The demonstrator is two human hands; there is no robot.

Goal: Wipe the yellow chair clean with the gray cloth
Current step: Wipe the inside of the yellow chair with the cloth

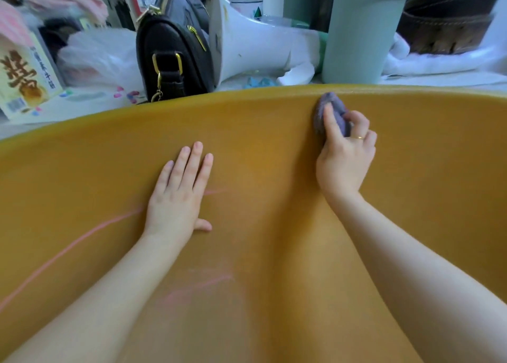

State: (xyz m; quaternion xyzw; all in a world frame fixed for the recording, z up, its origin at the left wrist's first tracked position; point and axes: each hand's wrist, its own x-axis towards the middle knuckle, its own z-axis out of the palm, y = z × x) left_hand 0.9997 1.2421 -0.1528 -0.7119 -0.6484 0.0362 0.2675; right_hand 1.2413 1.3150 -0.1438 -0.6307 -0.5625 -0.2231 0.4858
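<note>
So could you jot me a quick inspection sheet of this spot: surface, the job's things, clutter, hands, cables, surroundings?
Surface: yellow chair, pink streaks at left and near centre.
Job's things: gray cloth, bunched, pressed near the chair's top edge.
Clutter: black handbag, white megaphone, pale green container, printed box, plastic bag.
Hands: right hand grip closed on the cloth; left hand flat, open.
Cables: nothing seen.
Surroundings: crowded, blurry shelves behind.
</note>
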